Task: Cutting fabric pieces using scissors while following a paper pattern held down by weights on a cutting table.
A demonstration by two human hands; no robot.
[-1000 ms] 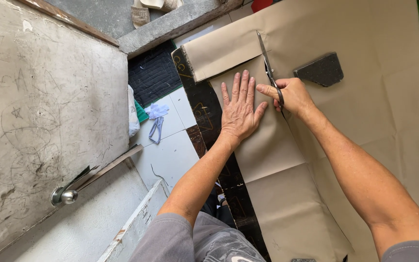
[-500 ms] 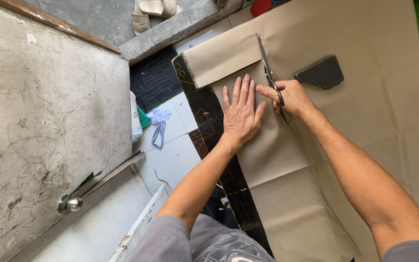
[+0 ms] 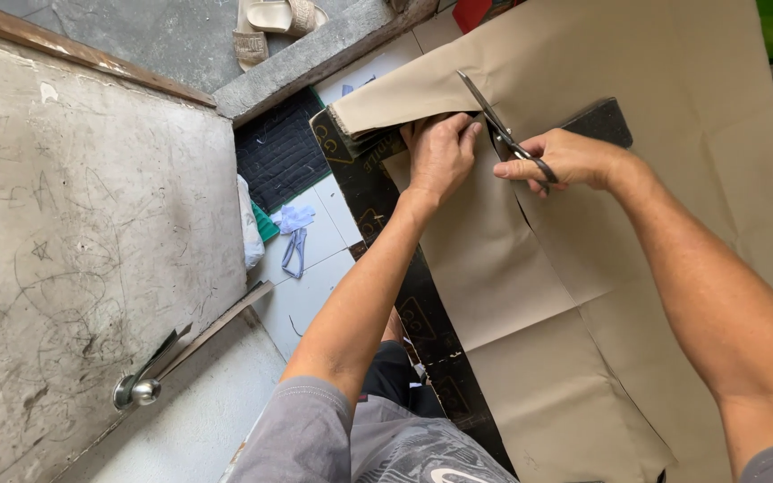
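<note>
The right hand [image 3: 565,161], in the upper middle of the frame, is gripping the handles of a pair of scissors [image 3: 503,134], its fingers closed through and around the loops. The blades are running up and to the left from that hand, their long axis slanting toward the top of the frame, with the tips lying well beyond the knuckles. They appear nearly shut along the cut line, though whether they are fully closed cannot be told.

The tan fabric [image 3: 673,98] is lying spread over the right half of the frame, covering a dark worktop [image 3: 422,313] whose patterned edge is showing along the left border of the cloth. The left hand [image 3: 440,152] is sitting just to the left of the blades, fingers curled and pinching the cut edge of the fabric, so the scissors are lying between the two hands. The left hand is the nearer one to the blade tips; the right is at the handle end.

A dark flat weight [image 3: 606,121] is resting on the cloth just above the right hand. On the tiled floor [image 3: 315,286] to the left, a second small pair of scissors [image 3: 294,252] is lying beside scraps.
</note>
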